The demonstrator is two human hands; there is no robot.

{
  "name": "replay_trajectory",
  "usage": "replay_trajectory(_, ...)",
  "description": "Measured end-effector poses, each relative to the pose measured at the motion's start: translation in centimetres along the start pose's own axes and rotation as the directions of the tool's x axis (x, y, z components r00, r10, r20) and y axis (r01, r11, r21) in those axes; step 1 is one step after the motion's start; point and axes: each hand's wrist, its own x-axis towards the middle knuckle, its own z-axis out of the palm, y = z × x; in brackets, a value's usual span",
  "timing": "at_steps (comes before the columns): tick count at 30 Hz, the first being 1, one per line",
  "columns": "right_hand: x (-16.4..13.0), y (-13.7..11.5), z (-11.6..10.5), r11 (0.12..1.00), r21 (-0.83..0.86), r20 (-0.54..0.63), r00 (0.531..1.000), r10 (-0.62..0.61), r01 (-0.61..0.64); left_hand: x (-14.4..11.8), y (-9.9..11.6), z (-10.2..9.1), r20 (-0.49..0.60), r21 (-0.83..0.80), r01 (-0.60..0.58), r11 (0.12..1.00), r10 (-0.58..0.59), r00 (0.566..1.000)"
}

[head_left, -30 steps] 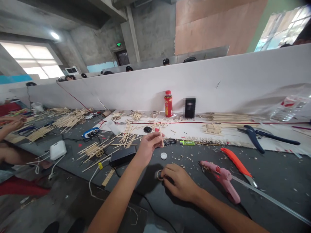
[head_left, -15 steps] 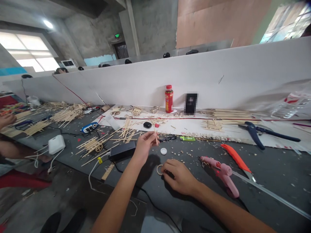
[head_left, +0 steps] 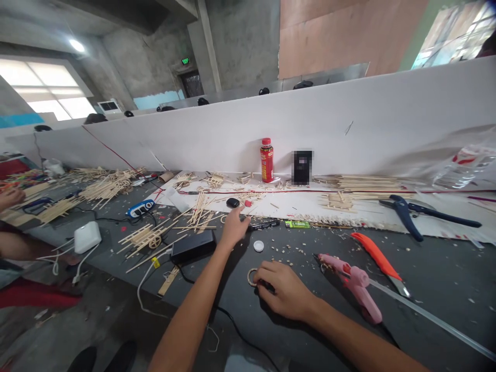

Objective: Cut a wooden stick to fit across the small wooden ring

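My right hand (head_left: 284,289) rests low over the dark tabletop, its fingers closed on a small pale wooden ring (head_left: 251,277) that shows at their left side. Farther forward, my left hand (head_left: 234,228) reaches to the edge of the white board. Its index finger and thumb are apart, and no stick shows between them; its other fingers are partly hidden. Just beyond those fingertips are a black oval object (head_left: 233,202) and a small red piece (head_left: 248,203). A black marker-like pen (head_left: 264,225) lies right of this hand, and a white cap (head_left: 258,246) lies between both hands.
On the right lie a pink glue gun (head_left: 351,274), an orange-handled knife (head_left: 375,256) and blue-handled cutters (head_left: 405,214). A green lighter (head_left: 297,224) and a red bottle (head_left: 266,161) are ahead. Wooden sticks (head_left: 143,237) and a black adapter (head_left: 192,246) lie left; a co-worker's hand (head_left: 11,197) is far left.
My left hand has moved forward and lowered to the white board; the thin stick it held no longer shows in its fingers. My right hand stays at the ring.
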Motion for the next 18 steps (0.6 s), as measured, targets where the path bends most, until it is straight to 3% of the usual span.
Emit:
replay_trajectory(5, -0.1, 0.0, 0.1, 0.999, 0.033, 0.001, 1.0, 0.012, -0.012, -3.1, -1.2, 0.9, 0.052, 0.076, -0.12, 0.99, 0.116, 0.992)
replay_trajectory(11, 0.0, -0.5, -0.2, 0.998, 0.056, -0.016, 0.999, 0.032, -0.031, -3.8, -0.2, 0.5, 0.08, 0.107, -0.198, 0.974, 0.19, 0.978)
replay_trajectory(14, -0.1, -0.4, -0.1, 0.999, 0.032, -0.03, 0.999, 0.033, -0.032, -3.5, 1.2, -1.9, 0.073, 0.132, -0.232, 0.964, 0.224, 0.972)
replay_trajectory(18, -0.4, -0.1, 0.3, 1.0, -0.004, -0.018, 0.999, 0.028, -0.028, -0.9, 1.5, -8.5, 0.072, 0.213, -0.215, 0.953, 0.204, 0.976)
